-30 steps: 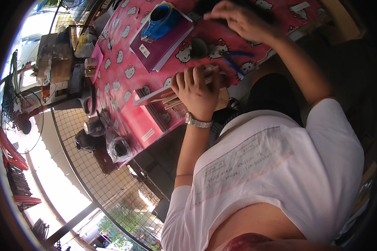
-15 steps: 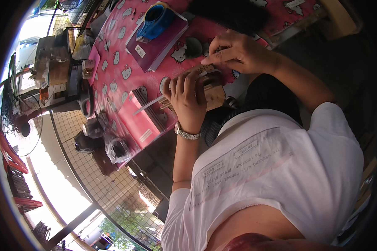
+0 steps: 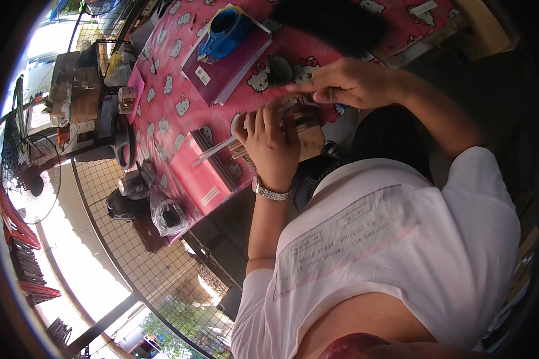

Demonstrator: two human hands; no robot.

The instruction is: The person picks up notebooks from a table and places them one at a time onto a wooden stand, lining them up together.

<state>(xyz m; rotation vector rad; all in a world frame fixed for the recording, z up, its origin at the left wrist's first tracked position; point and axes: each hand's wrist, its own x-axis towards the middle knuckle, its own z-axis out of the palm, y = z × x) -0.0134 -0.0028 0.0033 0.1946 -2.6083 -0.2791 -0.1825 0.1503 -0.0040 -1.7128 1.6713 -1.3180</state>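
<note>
The left hand (image 3: 268,140) clasps its fingers over the wooden block (image 3: 311,142) at the near edge of the table (image 3: 221,113) — likely stiff, light, best held by its sides; whether the right hand (image 3: 359,84) pinches anything cannot be told.

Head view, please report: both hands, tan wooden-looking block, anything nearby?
Left hand gripping tan wooden-looking block. Right hand beside it, contact unclear. Dark, rounded object on pink patterned tablecloth, just beyond.

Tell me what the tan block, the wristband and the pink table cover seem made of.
Tan block: probably matte wood; pale brownish face. Wristband: likely polished metal; silvery, glinting links. Pink table cover: perhaps smooth plastic or coated cloth; faint sheen.
</note>
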